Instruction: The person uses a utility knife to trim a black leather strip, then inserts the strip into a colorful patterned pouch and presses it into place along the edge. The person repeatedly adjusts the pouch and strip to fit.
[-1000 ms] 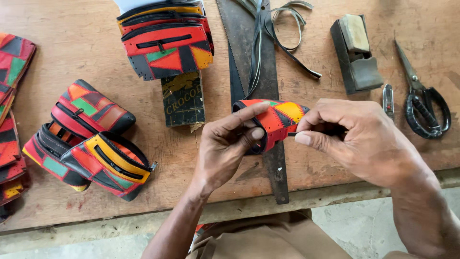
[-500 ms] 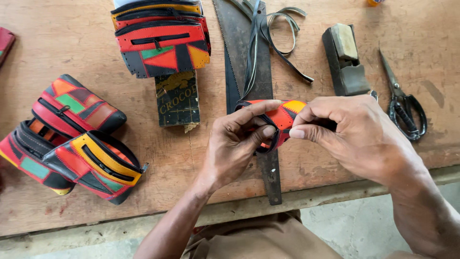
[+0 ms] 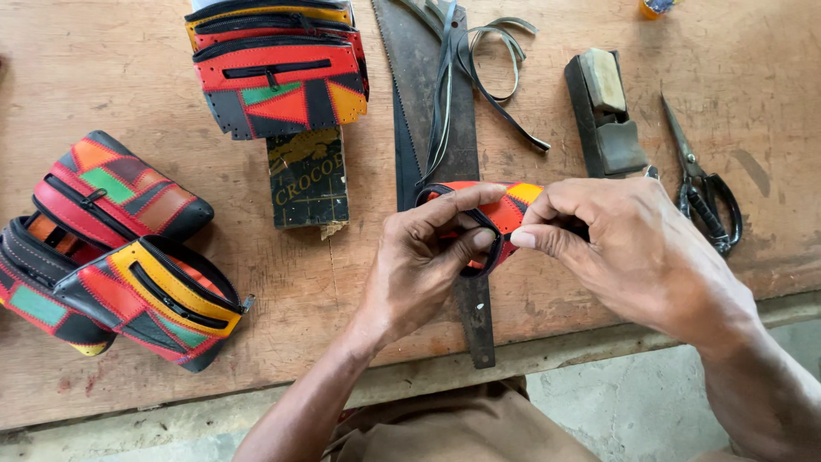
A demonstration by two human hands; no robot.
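Observation:
A small red, orange and yellow patchwork leather piece [image 3: 506,208] with black edging is held just above the wooden workbench [image 3: 128,94]. My left hand [image 3: 425,261] pinches its left end between thumb and fingers. My right hand [image 3: 629,248] grips its right side with fingertips pressed onto the red panel. Most of the piece is hidden under my fingers. Beneath both hands lies a long hand saw blade [image 3: 428,111].
Finished patchwork pouches [image 3: 120,248] lie at the left and a stack of them [image 3: 278,73] at the top. A dark small box [image 3: 308,178], black straps [image 3: 487,77], a block tool [image 3: 605,111] and scissors [image 3: 705,192] sit nearby. The bench edge [image 3: 530,364] runs below.
The view has shifted slightly, so the bench items sit a little lower and left. My hands stay closed on the patchwork piece, with fingers pressing and adjusting its edge.

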